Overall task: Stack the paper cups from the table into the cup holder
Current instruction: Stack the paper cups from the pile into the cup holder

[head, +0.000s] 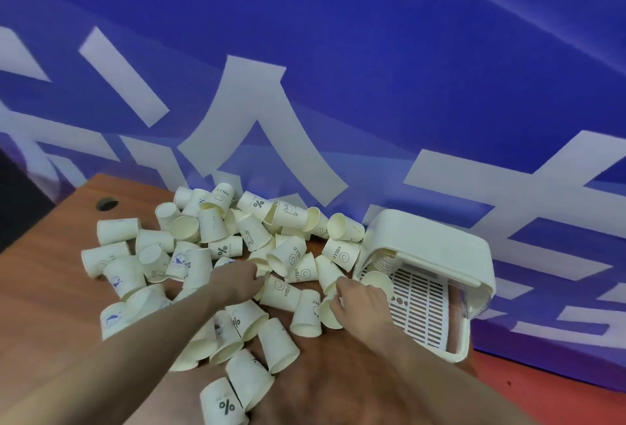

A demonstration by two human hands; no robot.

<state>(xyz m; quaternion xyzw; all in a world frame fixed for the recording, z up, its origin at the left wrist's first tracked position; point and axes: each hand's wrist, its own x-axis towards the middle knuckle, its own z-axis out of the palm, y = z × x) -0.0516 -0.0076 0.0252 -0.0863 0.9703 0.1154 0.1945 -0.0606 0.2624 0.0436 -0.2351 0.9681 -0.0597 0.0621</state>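
Several white paper cups (216, 248) lie scattered in a heap across the brown table (44, 289), some printed with "HELLO" or "%". The white cup holder (437, 248), a box with a slotted tray and raised lid, stands at the table's right; a stack of cups (382, 267) lies inside its near-left corner. My left hand (237, 280) reaches into the middle of the heap, fingers curled around a cup (261, 270). My right hand (360, 301) grips a cup (328, 311) lying on its side just left of the holder.
A blue wall banner (338, 69) with large white characters rises right behind the table. A round cable hole (106, 203) sits at the table's far left. Red floor (559, 390) shows past the table's right edge.
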